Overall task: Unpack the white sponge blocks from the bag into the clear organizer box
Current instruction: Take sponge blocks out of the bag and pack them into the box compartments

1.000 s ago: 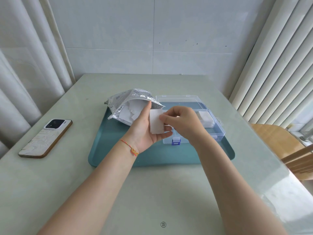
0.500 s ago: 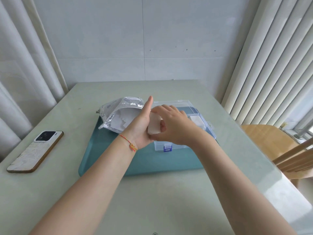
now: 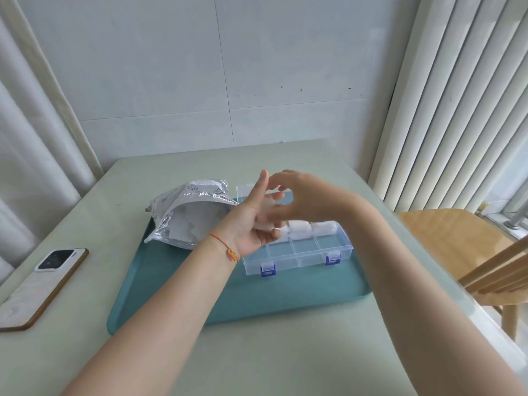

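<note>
My left hand [image 3: 245,227] is raised above the tray, thumb pointing up, and holds a white sponge block [image 3: 267,212] against its palm and fingers. From the right, my right hand [image 3: 303,198] arches over the block and pinches its right edge. Just below and to the right lies the clear organizer box [image 3: 300,254] with blue latches, its lid open. White sponge blocks [image 3: 300,228] fill its back compartments, while the front ones look bare. On the left, the silver bag [image 3: 185,201] lies open, with more white sponge blocks [image 3: 194,224] inside.
Bag and box sit on a teal tray [image 3: 285,292] on a pale green table. A phone [image 3: 43,284] lies near the table's left edge. A wooden chair [image 3: 457,238] stands at the right, and curtains hang on both sides.
The view has tilted, and both hands have lifted the sponge block a little. My right hand's fingers have spread above the block. The box's front compartments have come into view.
</note>
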The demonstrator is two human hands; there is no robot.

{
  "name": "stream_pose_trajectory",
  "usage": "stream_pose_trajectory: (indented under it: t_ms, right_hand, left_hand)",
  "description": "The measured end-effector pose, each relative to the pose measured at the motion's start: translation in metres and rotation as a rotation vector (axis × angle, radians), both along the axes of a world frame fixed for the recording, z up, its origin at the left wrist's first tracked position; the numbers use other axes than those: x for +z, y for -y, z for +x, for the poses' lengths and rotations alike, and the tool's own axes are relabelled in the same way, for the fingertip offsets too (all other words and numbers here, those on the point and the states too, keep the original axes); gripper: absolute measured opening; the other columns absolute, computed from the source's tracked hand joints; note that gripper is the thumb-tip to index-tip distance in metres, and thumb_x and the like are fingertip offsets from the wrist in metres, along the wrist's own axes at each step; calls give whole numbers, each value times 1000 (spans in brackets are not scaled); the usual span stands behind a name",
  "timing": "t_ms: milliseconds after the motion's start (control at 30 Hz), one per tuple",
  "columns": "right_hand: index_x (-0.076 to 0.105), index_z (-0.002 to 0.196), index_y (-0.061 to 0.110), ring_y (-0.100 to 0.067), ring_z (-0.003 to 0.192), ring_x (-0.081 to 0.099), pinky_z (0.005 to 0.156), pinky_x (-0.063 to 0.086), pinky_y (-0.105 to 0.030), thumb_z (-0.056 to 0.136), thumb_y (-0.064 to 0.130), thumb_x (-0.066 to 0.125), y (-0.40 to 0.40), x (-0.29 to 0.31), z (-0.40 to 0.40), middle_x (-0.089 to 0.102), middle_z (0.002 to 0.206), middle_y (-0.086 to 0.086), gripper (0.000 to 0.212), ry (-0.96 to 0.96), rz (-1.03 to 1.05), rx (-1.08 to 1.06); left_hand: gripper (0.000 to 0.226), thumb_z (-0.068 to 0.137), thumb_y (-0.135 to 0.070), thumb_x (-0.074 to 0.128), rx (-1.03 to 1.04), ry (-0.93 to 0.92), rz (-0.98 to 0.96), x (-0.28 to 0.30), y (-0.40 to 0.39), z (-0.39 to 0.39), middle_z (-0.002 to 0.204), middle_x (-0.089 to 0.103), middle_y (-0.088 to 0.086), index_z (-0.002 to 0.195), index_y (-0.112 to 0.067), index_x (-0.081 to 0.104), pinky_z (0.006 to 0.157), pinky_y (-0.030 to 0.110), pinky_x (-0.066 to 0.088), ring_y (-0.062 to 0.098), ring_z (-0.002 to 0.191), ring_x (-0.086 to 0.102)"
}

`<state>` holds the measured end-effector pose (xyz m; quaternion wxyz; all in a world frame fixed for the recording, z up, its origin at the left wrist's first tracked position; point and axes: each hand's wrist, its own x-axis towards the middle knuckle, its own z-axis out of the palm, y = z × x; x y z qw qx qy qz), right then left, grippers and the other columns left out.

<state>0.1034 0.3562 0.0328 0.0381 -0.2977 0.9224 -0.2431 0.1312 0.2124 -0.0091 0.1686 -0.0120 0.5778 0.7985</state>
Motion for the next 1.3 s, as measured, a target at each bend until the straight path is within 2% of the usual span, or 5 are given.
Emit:
stream_pose_trajectory:
  t_ms: [233, 500, 833, 1033, 1300]
  right_hand:
    - [73, 102, 26, -12, 103, 65, 92, 48, -29, 91, 26, 66, -34, -6, -24, 73, 104, 5, 13, 177, -244, -46]
    - [66, 87, 12, -15, 71, 64, 65, 49, -22, 88, 4, 61, -70, -13, -48, 74, 83, -4, 9, 121, -333, -213]
    - [65, 92, 8, -15, 71, 70, 60, 52, -24, 89, 11, 57, -78, -21, -52, 73, 82, -2, 9, 223, -357, -251]
    - [67, 92, 9, -7, 49, 57, 51, 43, -21, 91, 12, 61, -80, -29, -55, 67, 67, -3, 6, 190, -339, -267]
    - [67, 91, 18, -8, 48, 46, 51, 37, -21, 93, 17, 62, -85, -42, -61, 57, 57, 3, 6, 192, -171, -318]
  left_hand:
    - [69, 91, -74, 19, -133, -96, -55, 2, -22, -11, 62, 44, -3, 78, -36, 75, 47, 23, 12, 8, 50, 32]
    - [50, 101, -54, 37, 274, -170, -408, -7, -46, -36, 101, 68, 20, 101, -12, 64, 59, 31, 54, 20, 72, 65]
    - [18, 93, -19, 63, 339, -353, -606, -19, -57, -38, 78, 68, 2, 77, -18, 70, 65, 30, 49, 13, 66, 62]
    - [23, 82, -31, 63, 259, -343, -801, -22, -56, -42, 74, 66, 5, 75, -12, 73, 73, 37, 52, 18, 71, 57]
    - [27, 90, -8, 53, 262, -601, -1091, -31, -60, -39, 104, 71, 2, 102, -16, 75, 87, 25, 46, 18, 98, 62]
